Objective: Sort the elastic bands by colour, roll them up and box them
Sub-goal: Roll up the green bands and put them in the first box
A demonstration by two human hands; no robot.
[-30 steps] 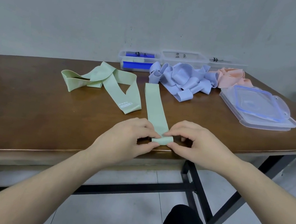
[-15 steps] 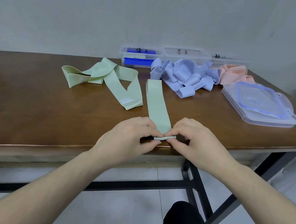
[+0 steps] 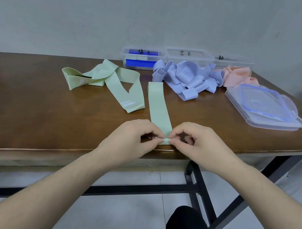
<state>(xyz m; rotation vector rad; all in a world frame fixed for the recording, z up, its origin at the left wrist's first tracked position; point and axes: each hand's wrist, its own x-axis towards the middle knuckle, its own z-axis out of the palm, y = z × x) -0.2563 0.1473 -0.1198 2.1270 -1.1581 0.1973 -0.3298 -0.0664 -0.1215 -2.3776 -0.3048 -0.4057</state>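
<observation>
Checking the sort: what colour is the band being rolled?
Pale green band, pinched by both hands; clearest in the head view.

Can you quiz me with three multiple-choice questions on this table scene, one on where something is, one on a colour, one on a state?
1. Where does the purple pile of bands lie?
A. Between the green bands and the pink ones
B. On the floor
C. Inside a box

2. What colour is the band being rolled?
A. Pink
B. Green
C. Purple

3. How is the stack of clear lids placed?
A. Snapped onto a box
B. Held in a hand
C. Lying flat on the table

Answers: 1 A, pink bands lie right of it; 2 B, left hand and right hand pinch its near end; 3 C, nothing touches it.
</observation>
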